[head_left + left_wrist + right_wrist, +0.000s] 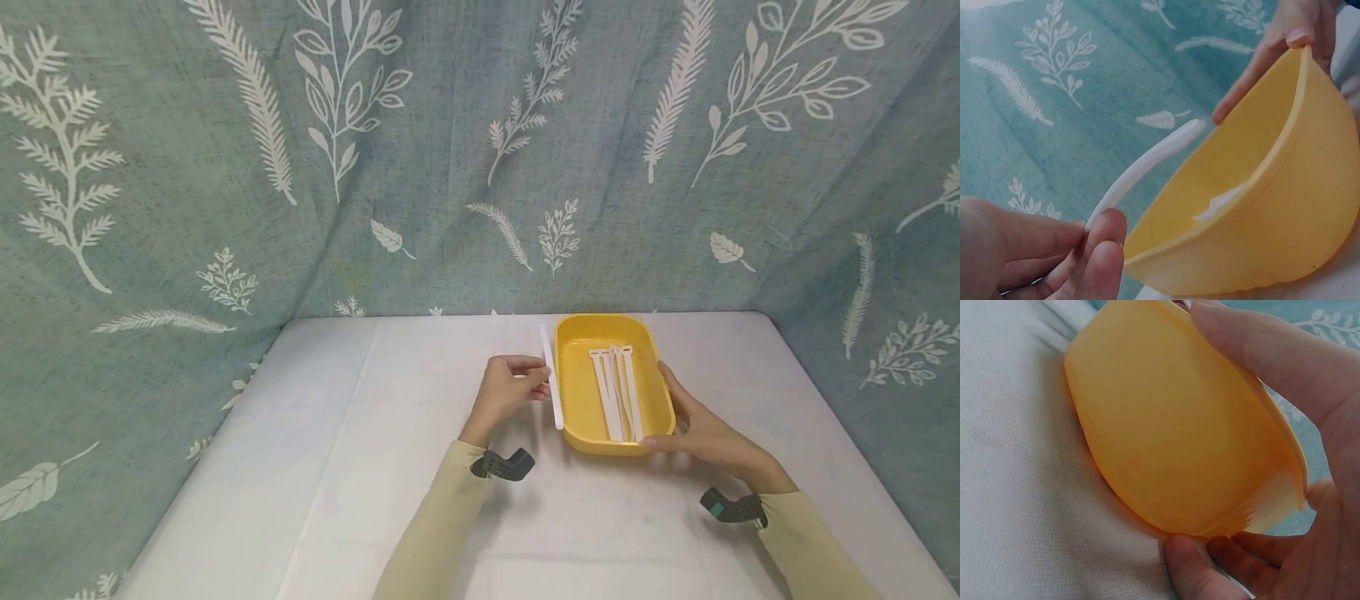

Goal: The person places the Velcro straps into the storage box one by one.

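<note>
Between thumb and fingers, my left hand [512, 388] pinches a white cable strap [557, 408], held upright just left of the yellow tray [576, 367]. In the left wrist view the strap [1141, 165] bends over toward the tray's rim. Several more white cable straps [632, 396], with slotted heads at the far end, lie side by side inside the tray. My right hand [708, 433] grips the tray at its near right corner. Its thumb [1241, 337] lies along the rim, and the other fingers [1191, 569] press against the outer wall low down.
A white cloth [405, 392] covers the table under the tray. Behind the table and at both sides hangs a green curtain [442, 167] with a white leaf print. Dark bands [504, 465] with small cameras sit on both wrists.
</note>
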`<state>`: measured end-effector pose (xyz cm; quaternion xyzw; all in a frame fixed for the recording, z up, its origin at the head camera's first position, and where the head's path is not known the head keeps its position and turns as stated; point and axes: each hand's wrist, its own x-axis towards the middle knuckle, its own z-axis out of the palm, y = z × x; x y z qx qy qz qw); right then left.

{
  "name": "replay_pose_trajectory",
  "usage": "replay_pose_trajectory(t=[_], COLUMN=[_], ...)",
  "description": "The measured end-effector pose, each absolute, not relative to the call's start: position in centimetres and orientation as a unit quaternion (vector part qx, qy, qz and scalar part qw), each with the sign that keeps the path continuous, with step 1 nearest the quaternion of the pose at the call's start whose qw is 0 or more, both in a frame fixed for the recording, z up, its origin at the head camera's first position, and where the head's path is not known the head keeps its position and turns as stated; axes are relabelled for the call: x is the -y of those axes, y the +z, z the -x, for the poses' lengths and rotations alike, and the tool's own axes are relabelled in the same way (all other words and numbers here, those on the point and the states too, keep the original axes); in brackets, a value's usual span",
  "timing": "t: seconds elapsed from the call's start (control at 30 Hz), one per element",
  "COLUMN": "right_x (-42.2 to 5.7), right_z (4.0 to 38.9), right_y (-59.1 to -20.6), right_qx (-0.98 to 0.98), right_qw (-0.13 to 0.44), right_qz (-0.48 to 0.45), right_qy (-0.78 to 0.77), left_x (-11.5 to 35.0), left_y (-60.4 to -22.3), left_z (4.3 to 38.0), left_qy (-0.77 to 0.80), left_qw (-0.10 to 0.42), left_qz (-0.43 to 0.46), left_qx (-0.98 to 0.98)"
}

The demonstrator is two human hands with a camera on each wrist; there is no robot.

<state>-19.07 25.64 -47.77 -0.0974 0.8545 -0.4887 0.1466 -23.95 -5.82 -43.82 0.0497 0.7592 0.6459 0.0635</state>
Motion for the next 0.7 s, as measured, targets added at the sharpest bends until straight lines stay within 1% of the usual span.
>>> replay_pose_trajectory(t=[0.43, 0.7], right_x=[-25.8, -25.9], right_z=[19.2, 19.2], right_y=[-48.1, -48.3], right_qx=[-0.855, -0.858], right_qw=[0.146, 0.144], right_qz=[0.102, 0.098], right_qy=[-0.488, -0.483], left_x=[5.1, 4.5], left_y=[-43.1, -42.9], left_z=[24.4, 24.8], left_qy=[0.639, 0.643], left_qw=[0.062, 0.07], left_qz=[-0.046, -0.046], left_qx=[-0.766, -0.762])
